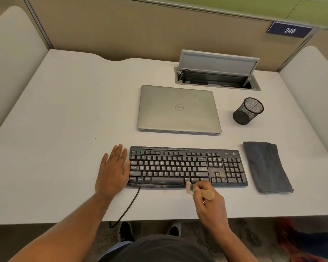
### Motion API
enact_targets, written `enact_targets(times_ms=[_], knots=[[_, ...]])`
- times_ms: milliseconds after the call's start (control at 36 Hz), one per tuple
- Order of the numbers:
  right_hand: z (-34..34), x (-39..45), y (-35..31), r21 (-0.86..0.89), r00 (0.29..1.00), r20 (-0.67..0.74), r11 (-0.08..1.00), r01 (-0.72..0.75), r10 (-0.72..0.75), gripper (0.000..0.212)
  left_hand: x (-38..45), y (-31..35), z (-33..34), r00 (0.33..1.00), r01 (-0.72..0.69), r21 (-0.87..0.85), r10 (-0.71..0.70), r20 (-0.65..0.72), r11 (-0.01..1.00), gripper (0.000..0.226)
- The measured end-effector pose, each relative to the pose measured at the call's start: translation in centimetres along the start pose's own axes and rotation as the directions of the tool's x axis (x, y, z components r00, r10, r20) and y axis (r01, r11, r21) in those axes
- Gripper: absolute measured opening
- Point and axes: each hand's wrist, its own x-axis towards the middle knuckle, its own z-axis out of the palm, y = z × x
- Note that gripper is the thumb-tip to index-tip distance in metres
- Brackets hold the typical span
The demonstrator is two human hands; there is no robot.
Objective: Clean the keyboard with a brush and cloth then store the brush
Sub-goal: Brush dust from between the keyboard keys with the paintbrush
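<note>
Our right hand is curled round the small brush with the pale wooden handle and light bristles, pinching it close to the ferrule, with the handle end poking out past the knuckles. The bristles sit at the near edge of the black corded plastic keyboard, about where the space bar ends; they are blurred, so we cannot tell exactly which keys they touch. Our left hand lies flat on the white table, fingers straight and together, with the thumb pressed against the keyboard's left end.

We judge the brush to be light and stiff in the handle and soft at the tip, so a grip near the bristles, as we have it, gives the finest control for flicking between keys. The keyboard looks light enough to skid on the smooth table under sideways strokes, which is why bracing its end makes sense. Pale dust shows across the letter rows and near the arrow keys, so we reckon the brushing is far from finished.

The folded dark grey cloth lies just beside the keyboard's right end, limp and easy to gather from any edge. The black wire-mesh pen cup stands beyond it, next to the closed silver laptop; we take the cup as the likely home for the brush, handle or bristles up.
</note>
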Motion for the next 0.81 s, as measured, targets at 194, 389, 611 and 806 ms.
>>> enact_targets(times_ms=[194, 389, 611, 806], knots=[[2.3, -0.5, -2.0, 0.076, 0.946, 0.309, 0.994, 0.082, -0.102, 0.009, 0.0, 0.0, 0.0, 1.000, -0.001, 0.005, 0.001, -0.001, 1.000, 0.070], [1.9, -1.2, -1.7, 0.120, 0.987, 0.122, 0.989, 0.089, -0.103, 0.012, -0.1, -0.2, 0.1, 1.000, 0.002, 0.000, -0.002, 0.000, 1.000, 0.070], [2.0, -0.3, -1.7, 0.108, 0.983, 0.166, 0.992, 0.062, -0.079, 0.010, -0.1, -0.2, 0.2, 1.000, -0.003, -0.006, 0.003, -0.006, 1.000, 0.069], [3.3, 0.0, -3.2, 0.151, 0.930, 0.323, 0.980, 0.133, -0.176, 0.015, -0.1, -0.2, 0.2, 1.000, -0.005, -0.014, 0.005, -0.018, 1.000, 0.067]])
